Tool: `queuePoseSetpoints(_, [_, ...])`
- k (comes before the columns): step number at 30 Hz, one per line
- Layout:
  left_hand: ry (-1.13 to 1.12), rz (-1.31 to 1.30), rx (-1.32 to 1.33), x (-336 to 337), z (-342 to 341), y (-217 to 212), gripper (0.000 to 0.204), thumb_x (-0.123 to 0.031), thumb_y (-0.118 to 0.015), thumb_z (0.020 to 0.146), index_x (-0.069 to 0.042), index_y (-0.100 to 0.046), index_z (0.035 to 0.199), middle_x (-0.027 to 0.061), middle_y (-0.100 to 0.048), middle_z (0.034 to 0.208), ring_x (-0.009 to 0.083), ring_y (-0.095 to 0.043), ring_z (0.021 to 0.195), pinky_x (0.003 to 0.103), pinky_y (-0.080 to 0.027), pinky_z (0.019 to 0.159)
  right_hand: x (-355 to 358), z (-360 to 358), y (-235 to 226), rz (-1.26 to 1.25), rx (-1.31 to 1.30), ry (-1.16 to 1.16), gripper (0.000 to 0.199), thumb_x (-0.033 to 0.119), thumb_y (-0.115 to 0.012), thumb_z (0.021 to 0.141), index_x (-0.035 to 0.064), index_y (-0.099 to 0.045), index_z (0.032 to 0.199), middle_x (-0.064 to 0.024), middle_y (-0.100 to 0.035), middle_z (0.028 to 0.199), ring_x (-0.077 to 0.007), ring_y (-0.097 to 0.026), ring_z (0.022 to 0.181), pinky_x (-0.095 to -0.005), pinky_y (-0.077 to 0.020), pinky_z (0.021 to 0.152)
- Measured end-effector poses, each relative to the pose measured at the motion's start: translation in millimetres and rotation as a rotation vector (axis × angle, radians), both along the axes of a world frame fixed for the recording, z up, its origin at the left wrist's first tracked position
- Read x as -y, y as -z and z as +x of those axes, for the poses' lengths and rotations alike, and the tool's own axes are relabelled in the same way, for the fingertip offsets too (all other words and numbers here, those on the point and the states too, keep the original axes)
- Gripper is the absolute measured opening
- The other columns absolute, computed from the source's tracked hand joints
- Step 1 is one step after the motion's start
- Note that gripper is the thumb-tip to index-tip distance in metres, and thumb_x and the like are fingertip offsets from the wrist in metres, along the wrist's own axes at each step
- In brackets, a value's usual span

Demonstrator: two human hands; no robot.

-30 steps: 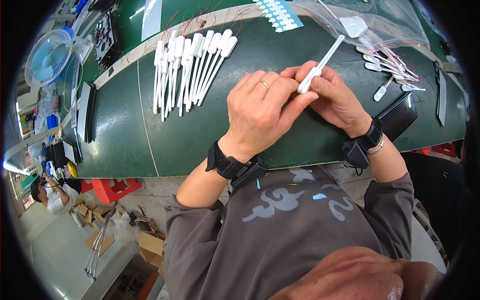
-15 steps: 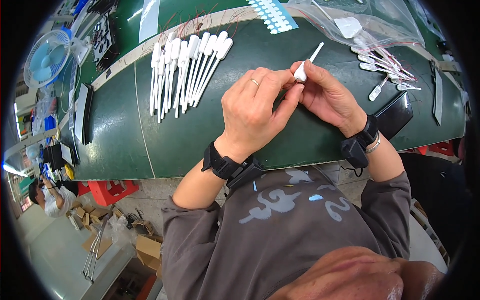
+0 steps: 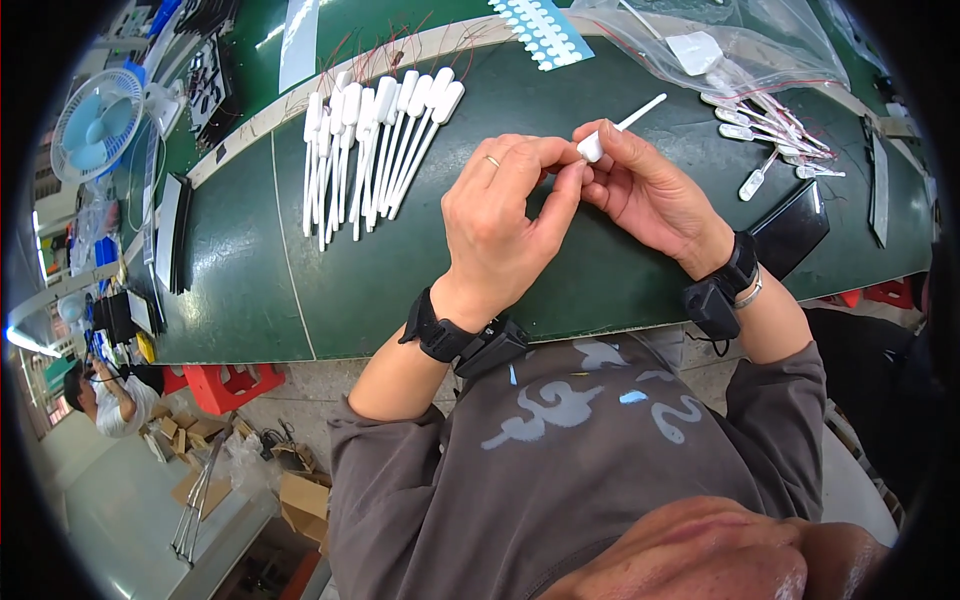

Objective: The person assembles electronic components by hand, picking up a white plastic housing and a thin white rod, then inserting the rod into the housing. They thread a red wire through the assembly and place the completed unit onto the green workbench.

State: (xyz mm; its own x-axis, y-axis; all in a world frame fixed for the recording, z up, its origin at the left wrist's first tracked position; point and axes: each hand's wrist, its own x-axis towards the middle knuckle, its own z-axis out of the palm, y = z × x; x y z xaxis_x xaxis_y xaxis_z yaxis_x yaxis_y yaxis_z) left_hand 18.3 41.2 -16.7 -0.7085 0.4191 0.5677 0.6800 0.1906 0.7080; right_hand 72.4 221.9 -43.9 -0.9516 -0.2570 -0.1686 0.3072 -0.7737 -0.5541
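Note:
A white plastic paddle-shaped piece [image 3: 591, 149], with a wide head and a thin stem, is held over the green table. My right hand [image 3: 655, 200] is closed on it, thumb on the head, and the stem points away to the upper right. At the near end of the head, my left hand [image 3: 505, 210] is closed in a pinch; what lies between its fingertips is too small to make out. Left of my hands, several similar white pieces [image 3: 385, 100] lie in a fanned row, stems toward me, with thin red wires at their far ends.
Farther right lie more wired white pieces [image 3: 735, 131], partly under a clear plastic bag [image 3: 780, 60]. A black phone-like slab [image 3: 792, 230] rests beside my right wrist. A sheet of white stickers [image 3: 545, 35] lies at the back. A fan [image 3: 97, 125] stands far left.
The white piece in my hands has tilted, its stem swinging down to the right. Both hands have shifted slightly left; the row of pieces looks unchanged.

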Motion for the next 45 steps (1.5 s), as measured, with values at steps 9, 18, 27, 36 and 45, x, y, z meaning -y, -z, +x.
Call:
queuePoseSetpoints(9, [-0.007,-0.063,-0.091,0,-3,5,0.016,-0.001,-0.074,0.079,-0.007,-0.066,0.092,0.0052,-0.067,0.086,0.0238,-0.065,0.076,0.034,-0.052,0.064,1,0,-4,-0.079,0.096,0.014,0.032,0.032,-0.055,0.104,0.0019,-0.062,0.115,-0.0026,-0.065,0.101,-0.0090,-0.061,0.089,-0.0244,-0.0529,0.080])
queuePoseSetpoints(18, [-0.017,-0.105,-0.181,0,-6,4,0.018,0.000,-0.074,0.079,-0.005,-0.066,0.093,0.0047,-0.066,0.084,0.0206,-0.064,0.072,0.032,-0.052,0.061,3,0,-6,-0.042,0.135,0.016,0.030,0.033,-0.057,0.104,0.0050,-0.063,0.112,0.0001,-0.064,0.097,-0.0073,-0.056,0.083,-0.0227,-0.0491,0.075])
queuePoseSetpoints(27, [-0.095,-0.149,-0.392,-1,-8,5,0.015,0.002,-0.075,0.076,-0.005,-0.066,0.086,0.0037,-0.067,0.079,0.0165,-0.061,0.066,0.027,-0.050,0.052,6,1,-7,0.019,0.114,0.021,0.030,0.036,-0.059,0.102,0.0072,-0.065,0.108,0.0019,-0.062,0.095,-0.0062,-0.052,0.081,-0.0217,-0.0461,0.074])
queuePoseSetpoints(36, [-0.048,-0.125,-0.016,1,1,-1,0.013,-0.004,-0.073,0.077,-0.007,-0.064,0.085,0.0024,-0.062,0.076,0.0179,-0.061,0.064,0.030,-0.049,0.052,5,-1,-7,0.198,0.057,-0.009,0.027,0.034,-0.059,0.103,0.0075,-0.065,0.104,0.0018,-0.061,0.091,-0.0056,-0.051,0.079,-0.0219,-0.0446,0.071])
queuePoseSetpoints(45, [-0.005,-0.099,0.023,1,0,-1,0.010,-0.001,-0.071,0.080,-0.005,-0.065,0.087,0.0040,-0.064,0.077,0.0165,-0.061,0.062,0.029,-0.049,0.053,4,-1,-18,0.051,0.133,0.032,0.019,0.025,-0.066,0.098,0.0116,-0.059,0.086,0.0007,-0.061,0.080,-0.0068,-0.054,0.072,-0.0225,-0.0442,0.063])
